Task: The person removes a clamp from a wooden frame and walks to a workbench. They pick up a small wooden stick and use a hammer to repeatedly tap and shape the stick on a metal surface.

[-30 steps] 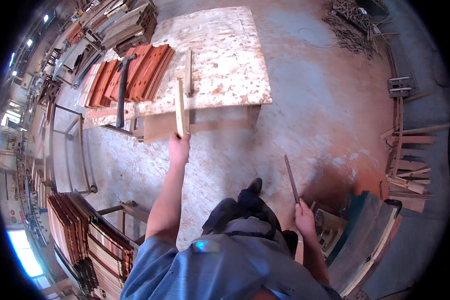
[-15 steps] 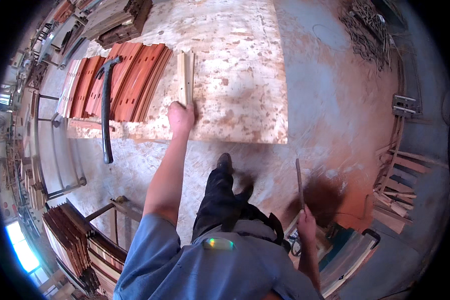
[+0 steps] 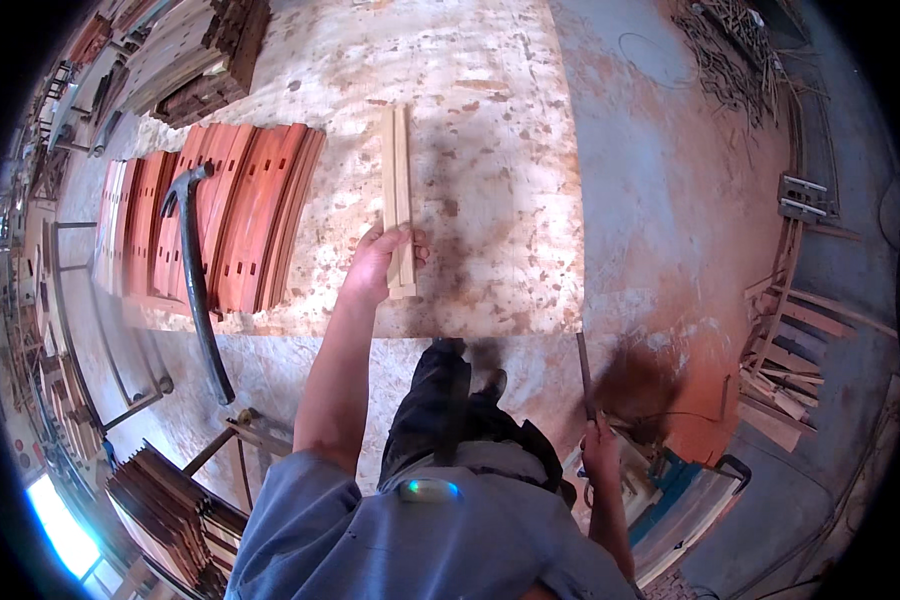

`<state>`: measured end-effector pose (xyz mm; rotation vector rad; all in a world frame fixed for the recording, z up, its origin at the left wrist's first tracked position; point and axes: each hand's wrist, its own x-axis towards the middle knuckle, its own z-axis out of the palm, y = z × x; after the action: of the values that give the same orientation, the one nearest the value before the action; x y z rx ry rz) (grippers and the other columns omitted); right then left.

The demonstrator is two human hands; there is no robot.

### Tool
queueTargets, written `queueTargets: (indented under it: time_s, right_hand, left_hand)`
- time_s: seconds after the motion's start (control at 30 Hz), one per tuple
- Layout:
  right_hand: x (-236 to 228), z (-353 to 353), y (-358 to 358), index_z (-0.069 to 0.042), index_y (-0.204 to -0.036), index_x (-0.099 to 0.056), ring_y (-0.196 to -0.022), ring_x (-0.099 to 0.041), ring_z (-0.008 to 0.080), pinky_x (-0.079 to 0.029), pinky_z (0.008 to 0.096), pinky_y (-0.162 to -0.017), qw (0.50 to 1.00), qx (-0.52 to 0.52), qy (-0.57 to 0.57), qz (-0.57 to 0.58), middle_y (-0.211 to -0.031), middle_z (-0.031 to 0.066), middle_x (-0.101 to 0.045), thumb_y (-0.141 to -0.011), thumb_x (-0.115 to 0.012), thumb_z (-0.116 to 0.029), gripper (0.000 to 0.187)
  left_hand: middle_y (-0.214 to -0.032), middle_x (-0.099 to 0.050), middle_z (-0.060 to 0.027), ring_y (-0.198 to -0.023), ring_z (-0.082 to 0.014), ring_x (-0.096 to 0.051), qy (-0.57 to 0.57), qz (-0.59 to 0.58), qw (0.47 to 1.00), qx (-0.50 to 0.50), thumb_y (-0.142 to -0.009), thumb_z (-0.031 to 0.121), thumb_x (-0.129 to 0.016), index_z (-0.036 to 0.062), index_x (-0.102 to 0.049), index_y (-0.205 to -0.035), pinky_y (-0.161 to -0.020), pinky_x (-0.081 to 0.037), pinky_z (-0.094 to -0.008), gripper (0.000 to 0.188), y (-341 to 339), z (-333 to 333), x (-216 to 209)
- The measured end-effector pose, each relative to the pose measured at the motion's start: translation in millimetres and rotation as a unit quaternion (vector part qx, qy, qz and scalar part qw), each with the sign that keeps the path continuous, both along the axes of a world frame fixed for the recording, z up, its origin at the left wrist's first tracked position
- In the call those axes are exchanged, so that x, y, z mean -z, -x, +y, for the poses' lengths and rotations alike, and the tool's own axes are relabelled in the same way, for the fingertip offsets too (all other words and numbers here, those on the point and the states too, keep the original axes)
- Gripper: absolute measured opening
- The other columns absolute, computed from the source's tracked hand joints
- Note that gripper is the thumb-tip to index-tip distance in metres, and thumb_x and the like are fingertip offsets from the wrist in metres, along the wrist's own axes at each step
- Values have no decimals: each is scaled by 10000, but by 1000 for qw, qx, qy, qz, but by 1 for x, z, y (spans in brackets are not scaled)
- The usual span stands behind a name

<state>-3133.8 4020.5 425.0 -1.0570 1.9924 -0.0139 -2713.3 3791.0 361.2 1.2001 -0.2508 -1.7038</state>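
My left hand (image 3: 378, 262) is closed around the lower part of a pale wooden strip (image 3: 397, 165), which has a groove or seam along its length. The strip points away from me over a stained worktable (image 3: 490, 290). Down by my right side, my right hand (image 3: 600, 448) grips the end of a thin dark rod (image 3: 585, 372) that points up and forward; its exact kind cannot be made out. Left of the left hand, a claw hammer (image 3: 192, 265) with a dark handle rests on reddish slotted slats (image 3: 250, 225), its handle hanging past the table's near edge.
A stack of timber (image 3: 195, 60) stands on the far left of the table. At lower left, a rack holds dark boards (image 3: 160, 505). Wood pieces (image 3: 785, 385) lie on the floor at right, and a tangle of metal rods (image 3: 725, 60) lies at far right.
The table sits lower in view. My left hand has shifted right relative to the slats, and the pale strip shows its face more fully. The right hand still grips the rod.
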Motion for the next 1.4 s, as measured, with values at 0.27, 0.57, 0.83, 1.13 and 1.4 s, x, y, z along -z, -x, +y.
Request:
queueTargets:
  time_s: [0.27,0.57,0.83,1.13,1.4]
  right_hand:
    - [-18,-13,0,-39,-1359,-488,-681,-604,261,-482,400,-664,998,43,-27,42,-760,167,-604,-975,-432,-267,450]
    - [-12,14,14,10,-1326,-510,-677,-603,268,-478,392,-655,998,60,-9,5,-755,181,-598,-966,-436,-239,443]
    - [-33,13,12,-15,-1355,-492,-839,-630,319,-490,418,-740,998,-1,54,31,-909,218,-635,-943,-447,-254,479]
    - [23,43,57,45,-1241,-549,-626,-557,186,-456,336,-592,943,-193,252,-100,-702,115,-570,-953,-443,-139,359]
    - [16,91,18,-15,-1315,-520,-547,-475,112,-400,284,-506,963,-184,88,-178,-628,9,-487,-991,-446,-180,371]
  left_hand:
    - [-848,-636,-148,-680,-274,-636,3,-252,967,31,-879,203,-603,-43,-543,-1028,-614,-543,-393,294,2,-64,19]
    - [-1069,-589,-249,-1037,-384,-562,-44,-808,571,138,-870,271,-569,-90,-544,-1050,-908,-467,-448,405,4,-119,41]
    - [-1083,-552,-232,-1016,-378,-566,-13,-752,654,79,-765,307,-720,-36,-486,-1106,-860,-495,-444,537,5,-83,2]
    - [-872,-595,-186,-842,-385,-595,-3,-715,699,21,-798,121,-571,43,-609,-832,-716,-489,-492,93,25,266,33]
    - [-851,-697,-153,-807,-322,-672,-140,-634,761,-13,-800,169,-616,93,-733,-792,-720,-532,-438,140,65,554,34]
